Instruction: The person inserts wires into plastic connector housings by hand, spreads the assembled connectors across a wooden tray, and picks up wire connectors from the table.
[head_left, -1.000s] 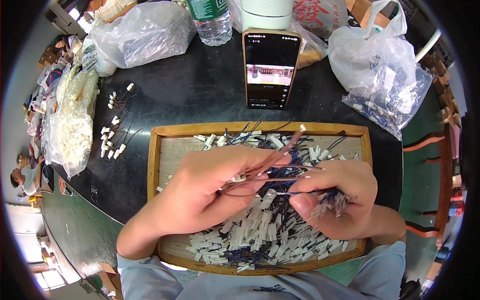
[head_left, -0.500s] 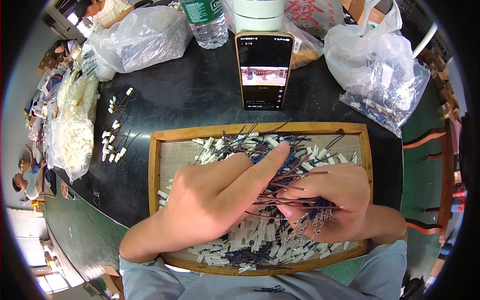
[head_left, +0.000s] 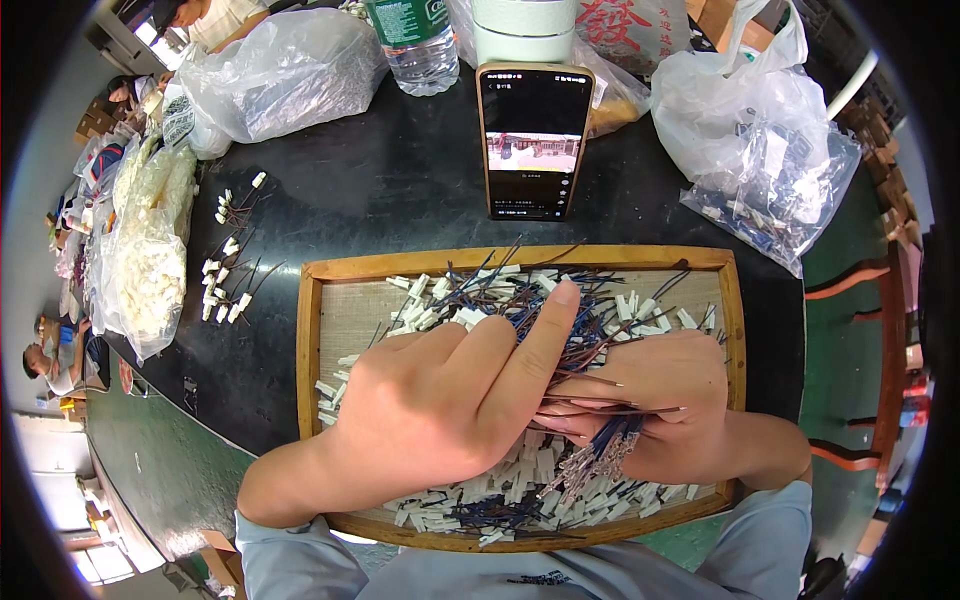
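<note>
My right hand (head_left: 672, 395) is closed around a bundle of thin dark blue and brown wires (head_left: 612, 440), whose crimped metal ends fan out below its fingers. Close against it is my left hand (head_left: 435, 400), index finger stretched out over the pile and the other fingers curled under. What those curled fingers and the thumb hold, if anything, is hidden. Both hands are above a wooden-framed tray (head_left: 310, 375). In it lies a heap of white plastic connectors (head_left: 480, 505) with blue and brown wires attached.
A phone (head_left: 533, 145) leans on a pale green container (head_left: 523, 30) beyond the tray, beside a water bottle (head_left: 420, 50). Loose wired connectors (head_left: 225, 270) lie left. Plastic bags (head_left: 280, 75) line the table's far side; another bag (head_left: 750, 130) sits right. Other people are at left.
My right hand has turned and shifted slightly left, and the wire bundle's metal ends have swung left and down. My left hand has moved little, its index finger still stretched out.
</note>
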